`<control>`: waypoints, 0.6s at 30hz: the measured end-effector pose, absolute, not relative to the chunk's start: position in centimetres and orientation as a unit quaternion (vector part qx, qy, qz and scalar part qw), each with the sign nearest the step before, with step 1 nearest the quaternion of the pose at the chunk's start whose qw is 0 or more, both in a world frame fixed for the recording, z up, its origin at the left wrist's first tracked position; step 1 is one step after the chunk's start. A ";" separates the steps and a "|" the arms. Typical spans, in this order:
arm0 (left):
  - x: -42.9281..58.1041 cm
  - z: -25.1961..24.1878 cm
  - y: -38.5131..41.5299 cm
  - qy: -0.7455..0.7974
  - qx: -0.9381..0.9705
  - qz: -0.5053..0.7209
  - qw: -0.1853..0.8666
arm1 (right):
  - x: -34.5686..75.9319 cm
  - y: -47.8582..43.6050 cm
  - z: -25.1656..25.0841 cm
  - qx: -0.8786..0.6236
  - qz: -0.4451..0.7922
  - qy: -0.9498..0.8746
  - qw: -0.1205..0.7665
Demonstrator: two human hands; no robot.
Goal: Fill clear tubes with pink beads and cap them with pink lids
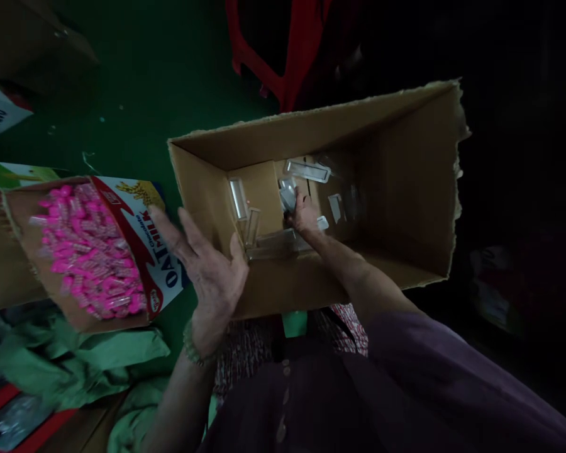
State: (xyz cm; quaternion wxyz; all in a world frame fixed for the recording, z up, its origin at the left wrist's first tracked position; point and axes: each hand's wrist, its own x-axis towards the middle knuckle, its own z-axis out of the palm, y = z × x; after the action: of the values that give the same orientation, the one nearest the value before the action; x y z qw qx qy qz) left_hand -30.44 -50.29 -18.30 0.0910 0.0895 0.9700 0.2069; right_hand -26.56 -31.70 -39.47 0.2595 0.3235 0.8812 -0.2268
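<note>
A deep cardboard box [405,151] with torn upper edges stands open in front of me. Several clear plastic cases lie scattered on its bottom, among them a long case [306,170] near the far wall and an upright-looking case [238,199] at the left. My right hand [304,215] reaches down inside, its fingers bent round the edge of a clear plastic piece [287,194]. My left hand [217,270] is open, fingers spread, at the box's near left corner, with nothing in it.
To the left, an oat milk carton box [165,258] is full of small pink-capped clear tubes [94,251]. Green cloth [85,358] lies below it. Beyond the cardboard box stands a red plastic stool [287,75] on the green floor [136,75]. The right side is dark.
</note>
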 end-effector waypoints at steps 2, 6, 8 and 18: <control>-30.5 -18.5 -48.0 0.945 0.174 0.221 0.166 | -27.0 -28.7 -38.7 0.336 -0.204 0.890 0.233; -32.1 -24.6 -42.2 0.896 0.184 0.204 0.348 | -26.7 -22.1 -37.1 0.408 -0.153 0.885 0.162; -32.9 -29.2 -39.9 0.910 0.112 0.175 0.358 | -26.3 -20.5 -36.4 0.431 -0.126 0.887 0.105; -33.9 -38.2 -40.2 0.944 0.050 0.120 0.302 | -26.5 -27.8 -38.8 0.136 -0.148 0.944 0.262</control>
State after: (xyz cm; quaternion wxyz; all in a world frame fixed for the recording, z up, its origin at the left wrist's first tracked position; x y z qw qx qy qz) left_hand -33.92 -40.21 -38.22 0.3023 0.0500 0.9444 0.1196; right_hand -26.47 -27.80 -38.78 0.2619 0.1363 0.9439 -0.1481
